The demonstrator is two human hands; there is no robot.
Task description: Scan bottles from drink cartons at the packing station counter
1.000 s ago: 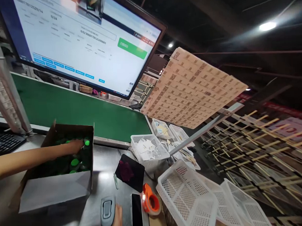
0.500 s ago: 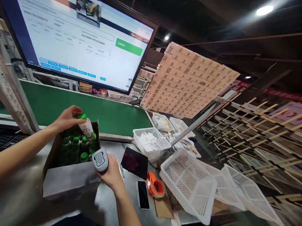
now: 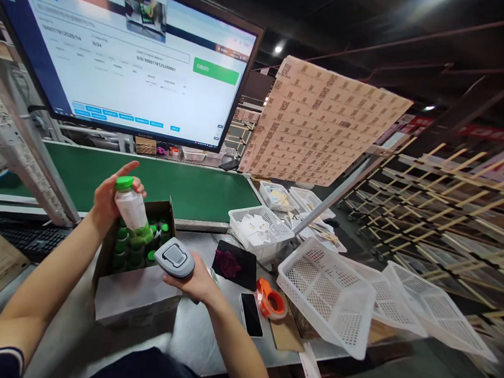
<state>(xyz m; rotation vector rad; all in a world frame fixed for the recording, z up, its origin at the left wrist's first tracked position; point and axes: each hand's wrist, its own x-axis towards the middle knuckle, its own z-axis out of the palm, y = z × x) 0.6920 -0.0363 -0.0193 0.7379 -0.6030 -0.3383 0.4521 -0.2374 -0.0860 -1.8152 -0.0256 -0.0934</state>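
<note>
My left hand is closed round a bottle with a green cap, a white label and green contents at its bottom. The bottle tilts a little above an open cardboard box, in which several more green-capped bottles stand. In my right hand is a grey barcode scanner, its head near the box's right front corner. The scanner's handle is mostly hidden by my fingers.
Behind the box runs a green conveyor belt under a large monitor. To the right are a phone, an orange tape dispenser, a dark pad and white plastic baskets. A keyboard sits at left.
My left hand has turned the bottle and drawn it left, and more of its label shows. The scanner has tilted and faces more toward the bottle. The whole view has shifted slightly.
</note>
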